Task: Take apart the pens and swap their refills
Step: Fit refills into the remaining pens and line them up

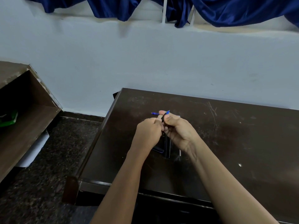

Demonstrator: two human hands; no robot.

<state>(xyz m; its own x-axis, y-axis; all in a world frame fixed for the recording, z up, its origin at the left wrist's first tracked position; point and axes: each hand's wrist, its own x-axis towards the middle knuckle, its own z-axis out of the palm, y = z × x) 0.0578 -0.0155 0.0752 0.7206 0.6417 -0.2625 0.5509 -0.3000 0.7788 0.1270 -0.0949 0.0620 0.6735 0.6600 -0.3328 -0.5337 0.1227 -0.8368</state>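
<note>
Both hands meet above the dark brown table (226, 126). My right hand (179, 130) grips a black pen (165, 115) whose blue tip points up and away. My left hand (148, 131) is closed against the pen's lower end, its fingers touching the right hand's. A blue refill (154, 113) lies on the table just beyond the hands. Dark pen barrels (167, 147) lie on the table beneath the hands, and a thin pale part (180, 153) lies to their right. How my left fingers hold the pen is hidden.
The table's left edge (103, 131) drops to a speckled dark floor (56, 159). A brown shelf unit (24, 110) with a green packet (8, 118) stands at the left. A pale wall (145, 62) and blue curtains (226, 10) lie behind the table.
</note>
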